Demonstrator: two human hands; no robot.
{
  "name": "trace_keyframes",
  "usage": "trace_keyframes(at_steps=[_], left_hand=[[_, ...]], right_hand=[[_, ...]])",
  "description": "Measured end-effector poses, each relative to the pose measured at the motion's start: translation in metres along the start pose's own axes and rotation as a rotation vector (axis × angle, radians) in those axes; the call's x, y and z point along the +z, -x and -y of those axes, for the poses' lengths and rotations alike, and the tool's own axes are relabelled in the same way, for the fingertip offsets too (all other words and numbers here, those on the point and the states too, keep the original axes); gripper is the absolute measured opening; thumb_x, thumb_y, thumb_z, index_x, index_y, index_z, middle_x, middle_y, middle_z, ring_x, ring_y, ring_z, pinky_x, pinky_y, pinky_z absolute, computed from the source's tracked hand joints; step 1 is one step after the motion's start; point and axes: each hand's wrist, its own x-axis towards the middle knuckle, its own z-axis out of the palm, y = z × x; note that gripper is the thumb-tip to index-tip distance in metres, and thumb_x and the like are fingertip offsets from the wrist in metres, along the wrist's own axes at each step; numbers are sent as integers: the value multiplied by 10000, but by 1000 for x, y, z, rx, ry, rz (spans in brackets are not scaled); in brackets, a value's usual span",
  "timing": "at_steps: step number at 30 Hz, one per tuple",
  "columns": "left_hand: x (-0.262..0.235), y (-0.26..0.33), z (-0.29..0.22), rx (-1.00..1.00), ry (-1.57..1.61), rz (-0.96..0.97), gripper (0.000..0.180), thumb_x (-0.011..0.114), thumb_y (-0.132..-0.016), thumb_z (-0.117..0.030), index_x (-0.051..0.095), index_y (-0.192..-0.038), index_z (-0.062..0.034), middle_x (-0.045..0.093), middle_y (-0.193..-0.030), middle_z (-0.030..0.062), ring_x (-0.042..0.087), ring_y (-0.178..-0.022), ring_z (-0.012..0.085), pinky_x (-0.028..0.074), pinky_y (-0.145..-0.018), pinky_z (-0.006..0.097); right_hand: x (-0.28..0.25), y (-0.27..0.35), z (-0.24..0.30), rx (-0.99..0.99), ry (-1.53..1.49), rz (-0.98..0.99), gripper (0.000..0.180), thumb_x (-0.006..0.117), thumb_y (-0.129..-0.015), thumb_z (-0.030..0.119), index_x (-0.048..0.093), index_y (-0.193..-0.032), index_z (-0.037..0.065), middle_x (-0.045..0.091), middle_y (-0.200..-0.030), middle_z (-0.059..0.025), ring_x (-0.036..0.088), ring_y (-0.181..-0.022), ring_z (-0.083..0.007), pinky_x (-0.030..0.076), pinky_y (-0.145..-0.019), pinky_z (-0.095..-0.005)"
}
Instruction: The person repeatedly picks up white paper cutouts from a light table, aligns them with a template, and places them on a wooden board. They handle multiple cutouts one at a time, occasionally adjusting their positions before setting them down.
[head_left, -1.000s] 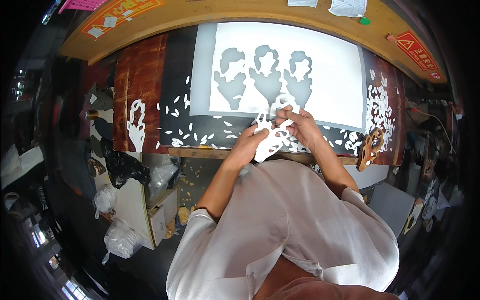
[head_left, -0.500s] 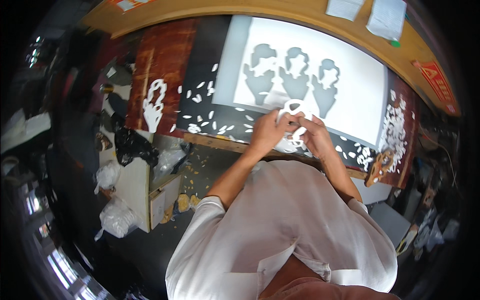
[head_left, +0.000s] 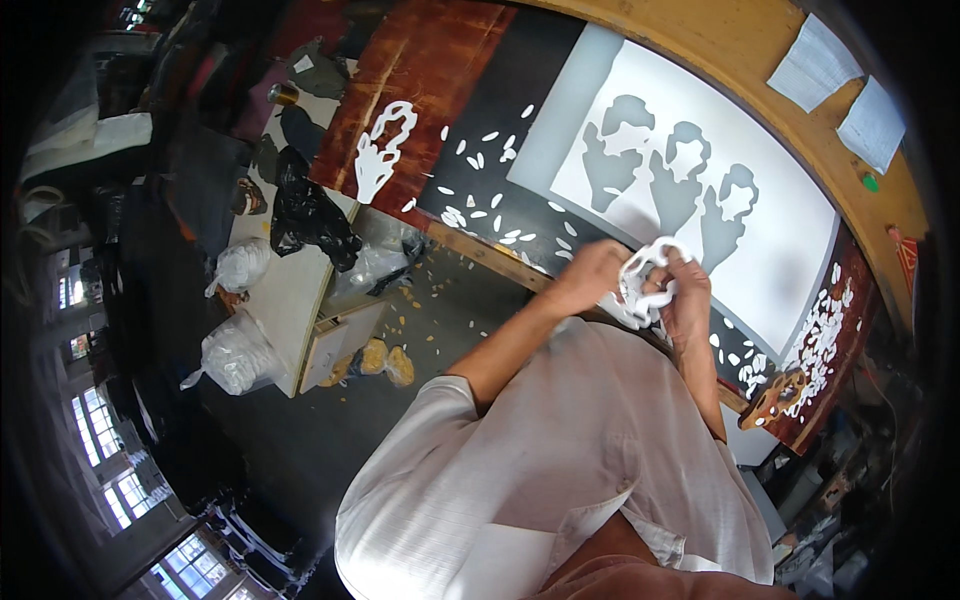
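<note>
I have the right grip (head_left: 688,290) clamped on the white, looped, sheet-like cut-out (head_left: 632,290) just left of it, can't read the blurred left grip (head_left: 590,275) opposite, and judge the openings easier to reach since both grips drew apart.

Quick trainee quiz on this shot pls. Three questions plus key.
1. True or false: the right hand is gripping a brown openwork piece.
2. How many grey hand-like shapes show within the white sheet? A) two B) three C) five
3. Which hand is nearer the loose cutout lying on the red-brown board?

Key:
1. False: it grips a white openwork cutout.
2. B
3. The left hand.
</note>
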Motion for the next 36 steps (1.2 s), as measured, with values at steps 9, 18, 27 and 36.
trace_keyframes(at_steps=[9,18,27,36], left_hand=[[-48,21,-30,-12,-127,-235,969,758,-984,-149,116,-1698,-24,470,-1552,241,524,-1401,316,441,-1170,444],[4,2,-60,155,-111,-80,1302,944,-769,-179,41,-1691,-5,448,-1542,254,515,-1383,311,498,-1082,402],[19,10,-57,20,-397,192,1214,864,-784,-180,59,-1665,49,478,-1493,224,517,-1346,313,432,-1137,394],[33,1,-27,-570,511,372,717,519,-983,-518,470,-1535,-63,676,-1346,260,696,-880,305,497,-520,344]], right_hand=[[13,0,58,-276,-141,30,235,641,-1085,209,672,-1160,-12,730,-933,-123,760,-828,-181,712,-691,-361],[76,-7,43,-219,-262,86,263,621,-1094,233,637,-1205,-6,729,-984,-171,779,-872,-262,695,-736,-398],[37,-13,30,-144,14,-113,216,658,-1059,231,726,-1157,51,594,-803,34,537,-690,-75,448,-594,-259],[-112,67,48,-544,622,-309,471,675,-1062,315,639,-1440,36,668,-1396,-110,657,-1243,-207,554,-1041,-371]])
